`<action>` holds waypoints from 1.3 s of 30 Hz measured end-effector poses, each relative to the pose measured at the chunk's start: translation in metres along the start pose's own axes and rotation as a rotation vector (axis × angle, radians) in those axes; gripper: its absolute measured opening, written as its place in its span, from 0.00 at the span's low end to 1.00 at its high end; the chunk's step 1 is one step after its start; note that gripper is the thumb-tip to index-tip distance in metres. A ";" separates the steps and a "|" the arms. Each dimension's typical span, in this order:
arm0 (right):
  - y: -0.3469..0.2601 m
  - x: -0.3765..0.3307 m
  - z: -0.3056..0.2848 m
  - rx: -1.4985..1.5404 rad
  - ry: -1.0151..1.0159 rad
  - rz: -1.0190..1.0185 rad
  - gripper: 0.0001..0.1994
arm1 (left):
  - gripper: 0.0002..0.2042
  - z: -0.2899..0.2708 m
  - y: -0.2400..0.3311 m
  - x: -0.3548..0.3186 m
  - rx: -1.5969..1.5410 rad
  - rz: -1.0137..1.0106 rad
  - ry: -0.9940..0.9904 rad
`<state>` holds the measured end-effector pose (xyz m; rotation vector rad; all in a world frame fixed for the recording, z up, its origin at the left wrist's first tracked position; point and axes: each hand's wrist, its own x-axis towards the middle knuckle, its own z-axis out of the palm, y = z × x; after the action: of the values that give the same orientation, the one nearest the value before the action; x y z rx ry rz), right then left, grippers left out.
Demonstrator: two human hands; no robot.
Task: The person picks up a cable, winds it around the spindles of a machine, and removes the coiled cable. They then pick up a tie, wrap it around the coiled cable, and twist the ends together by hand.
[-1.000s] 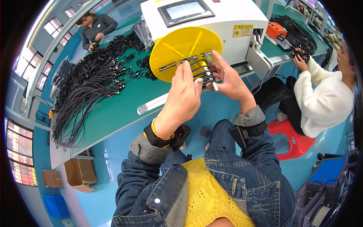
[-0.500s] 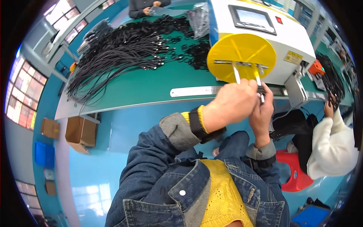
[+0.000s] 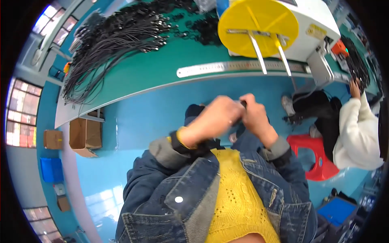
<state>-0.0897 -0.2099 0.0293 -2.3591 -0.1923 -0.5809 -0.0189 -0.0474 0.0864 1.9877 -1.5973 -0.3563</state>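
My left hand [image 3: 219, 115] and my right hand [image 3: 256, 117] are close together in front of my body, below the table edge. Both are closed on a black cable [image 3: 243, 104], of which only a dark bit shows between the fingers. Motion smears the left hand slightly. Beyond them, a white winding machine [image 3: 310, 14] carries a round yellow disc [image 3: 243, 45]. Two metal prongs [image 3: 258, 52] stick out from the disc, bare along their visible length.
Piled black cables [image 3: 121, 46] cover the left of the green tabletop [image 3: 184, 58]. A steel ruler [image 3: 202, 69] lies along its front edge. At right, a person in white [image 3: 354, 139] sits on a red stool [image 3: 324, 170], handling cables. A cardboard box [image 3: 86, 135] stands at left.
Both hands have come away from the prongs and down toward my body, bringing the black cable off with them. My view has tipped lower.
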 end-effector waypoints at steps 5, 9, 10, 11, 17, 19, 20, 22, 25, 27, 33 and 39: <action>-0.016 0.028 0.032 0.300 -0.029 -0.035 0.11 | 0.23 0.024 -0.029 -0.028 -1.241 -0.572 0.397; -0.008 0.019 0.059 0.252 -0.084 -0.052 0.08 | 0.25 0.012 -0.022 -0.038 -1.391 -0.740 0.102; -0.009 0.016 0.061 0.236 -0.107 -0.026 0.07 | 0.25 0.008 -0.022 -0.039 -1.309 -0.761 0.028; -0.011 0.014 0.062 0.218 -0.128 0.000 0.06 | 0.25 0.005 -0.021 -0.038 -1.315 -0.763 0.021; -0.012 0.012 0.048 0.036 -0.262 -0.033 0.07 | 0.24 0.011 -0.042 -0.037 -1.346 -0.938 -0.259; -0.020 0.022 0.030 -0.057 -0.419 -0.112 0.06 | 0.23 0.015 -0.041 -0.039 -1.334 -0.962 -0.352; -0.020 0.022 0.028 -0.101 -0.500 -0.154 0.06 | 0.22 0.017 -0.040 -0.041 -1.348 -0.868 -0.341; -0.017 0.025 0.029 0.053 -0.420 -0.121 0.06 | 0.21 0.011 -0.033 -0.036 -1.355 -0.668 -0.310; -0.013 0.021 0.040 0.361 -0.263 -0.061 0.06 | 0.18 0.024 -0.042 -0.042 -1.044 -0.601 -0.267; -0.017 0.011 0.054 0.601 -0.234 0.194 0.07 | 0.17 0.027 -0.045 -0.043 -0.891 -0.562 -0.250; -0.011 0.010 0.059 0.739 -0.421 0.521 0.08 | 0.09 0.021 -0.045 -0.043 -1.344 -0.811 -0.241; -0.018 0.016 0.065 0.396 -0.415 0.286 0.07 | 0.06 0.012 -0.049 -0.050 -1.432 -0.907 -0.256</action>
<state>-0.0571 -0.1540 0.0042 -2.0405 -0.1351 0.0855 0.0016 0.0036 0.0415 1.2695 -0.0987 -1.5714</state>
